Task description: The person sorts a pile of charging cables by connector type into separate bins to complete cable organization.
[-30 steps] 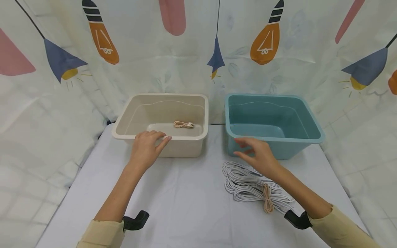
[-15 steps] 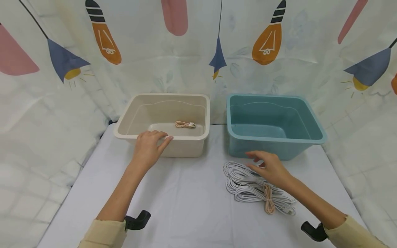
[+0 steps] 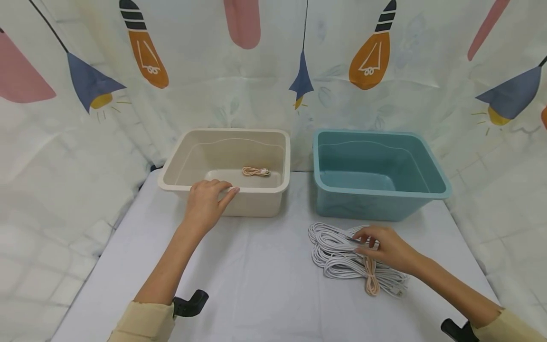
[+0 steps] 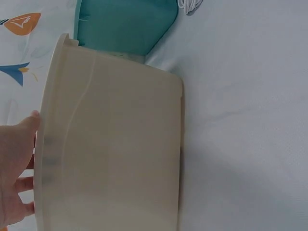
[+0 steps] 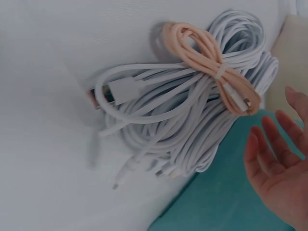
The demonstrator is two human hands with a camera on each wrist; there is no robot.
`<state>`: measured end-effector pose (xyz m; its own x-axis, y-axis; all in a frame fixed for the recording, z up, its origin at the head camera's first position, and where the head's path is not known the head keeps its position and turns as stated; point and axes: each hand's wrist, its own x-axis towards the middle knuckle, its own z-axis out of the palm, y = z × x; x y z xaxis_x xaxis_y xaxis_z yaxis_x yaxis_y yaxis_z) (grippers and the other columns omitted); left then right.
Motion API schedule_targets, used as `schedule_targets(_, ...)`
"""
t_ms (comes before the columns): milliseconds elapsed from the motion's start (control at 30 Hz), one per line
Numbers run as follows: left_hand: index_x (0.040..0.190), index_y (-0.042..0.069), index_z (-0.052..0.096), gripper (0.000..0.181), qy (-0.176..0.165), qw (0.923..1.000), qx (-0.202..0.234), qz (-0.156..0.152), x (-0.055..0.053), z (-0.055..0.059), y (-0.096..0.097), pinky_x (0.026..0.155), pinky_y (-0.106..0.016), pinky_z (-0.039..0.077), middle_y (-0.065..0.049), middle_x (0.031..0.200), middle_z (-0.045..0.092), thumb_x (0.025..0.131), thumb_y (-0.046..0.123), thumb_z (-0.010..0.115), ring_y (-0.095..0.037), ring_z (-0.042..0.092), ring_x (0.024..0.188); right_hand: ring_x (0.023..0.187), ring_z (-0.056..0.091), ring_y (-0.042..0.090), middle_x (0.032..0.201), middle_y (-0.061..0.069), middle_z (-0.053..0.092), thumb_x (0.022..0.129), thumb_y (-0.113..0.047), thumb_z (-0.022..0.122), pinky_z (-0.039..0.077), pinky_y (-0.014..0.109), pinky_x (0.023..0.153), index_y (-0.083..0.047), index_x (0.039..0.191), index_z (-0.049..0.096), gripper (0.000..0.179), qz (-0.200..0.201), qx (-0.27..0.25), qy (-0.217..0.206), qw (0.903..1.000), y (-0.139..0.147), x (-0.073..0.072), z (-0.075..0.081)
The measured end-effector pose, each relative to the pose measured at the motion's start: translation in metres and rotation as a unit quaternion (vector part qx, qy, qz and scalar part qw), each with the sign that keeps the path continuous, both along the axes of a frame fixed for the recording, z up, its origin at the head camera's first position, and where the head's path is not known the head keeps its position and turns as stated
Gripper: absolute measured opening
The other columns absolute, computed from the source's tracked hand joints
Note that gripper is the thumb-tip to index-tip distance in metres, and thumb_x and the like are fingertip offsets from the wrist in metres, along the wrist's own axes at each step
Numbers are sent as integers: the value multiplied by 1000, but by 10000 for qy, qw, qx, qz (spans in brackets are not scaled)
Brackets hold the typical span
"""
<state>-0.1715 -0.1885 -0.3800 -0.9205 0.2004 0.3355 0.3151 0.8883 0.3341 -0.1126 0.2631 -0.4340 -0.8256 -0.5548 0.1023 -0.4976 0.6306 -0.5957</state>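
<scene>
On the near rim of the beige plastic bin (image 3: 260, 203), my left hand (image 3: 204, 206) rests with relaxed fingers at the edge. Inside that bin lies a small coiled peach cable (image 3: 255, 171). My right hand (image 3: 384, 247) hovers over a pile of coiled white cables (image 3: 331, 251), fingers loosely bent and holding nothing. A bundled peach cable (image 5: 211, 62) lies across the white coils, apart from my fingers in the right wrist view. USB plugs (image 5: 126, 90) stick out of the white pile.
A teal plastic bin (image 3: 363, 206) stands right of the beige one, behind the cables; its visible floor is bare. Both bins sit at the back of the table covered in white cloth (image 3: 265, 275). A printed curtain (image 3: 265, 99) hangs behind and at the sides.
My right hand has come back from in front of the teal bin and lowered over the cable pile. My left hand has stayed on the beige rim.
</scene>
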Motion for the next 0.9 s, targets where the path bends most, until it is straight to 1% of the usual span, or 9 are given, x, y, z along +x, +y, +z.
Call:
schedule_targets(100, 113, 0, 79, 32, -17, 10000, -3, 0, 0, 0, 0, 103, -62, 47, -18, 105, 78, 103, 29, 70, -45, 69, 104, 77, 57, -1, 92, -7, 69, 90, -16, 85, 53, 24, 62, -3, 110, 75, 26, 32, 102, -126, 9999, 5, 1, -3)
schedule_targets(233, 114, -1, 78, 32, -50, 10000, 19, 2, 0, 0, 0, 104, -62, 46, -19, 107, 78, 104, 29, 70, -45, 69, 105, 76, 53, -2, 89, -12, 65, 88, -18, 87, 51, 24, 62, -6, 107, 75, 25, 28, 212, -271, 9994, 10, 3, -5)
schedule_targets(433, 114, 0, 78, 33, -91, 10000, -21, 25, -1, 0, 0, 104, -62, 47, -19, 106, 78, 104, 30, 70, -45, 69, 105, 73, 51, -3, 86, -14, 62, 89, -20, 87, 50, 23, 61, -6, 107, 75, 26, 177, 257, -473, 9984, 15, 5, -6)
schedule_targets(700, 114, 1, 79, 32, -117, 9999, 5, 37, -1, 0, 0, 104, -63, 46, -18, 105, 78, 103, 30, 71, -44, 69, 104, 69, 47, -3, 79, -16, 56, 87, -23, 88, 47, 23, 59, -7, 106, 72, 29, 356, 214, -934, 9948, 20, 2, -8)
schedule_targets(800, 114, 1, 79, 32, -121, 9999, 34, 11, -1, 1, 0, 105, -62, 46, -18, 105, 78, 103, 30, 70, -44, 69, 105, 69, 48, -4, 78, -16, 55, 87, -23, 89, 48, 23, 59, -6, 106, 71, 30, 411, 208, -1057, 9933, 21, 0, -8)
schedule_targets(900, 113, 1, 79, 31, -128, 9999, 61, -8, -1, 1, 0, 105, -63, 46, -18, 105, 78, 103, 29, 71, -44, 69, 105, 69, 50, -3, 78, -16, 58, 87, -23, 88, 50, 23, 60, -6, 103, 73, 27, 430, 214, -1215, 9914, 21, -2, -7)
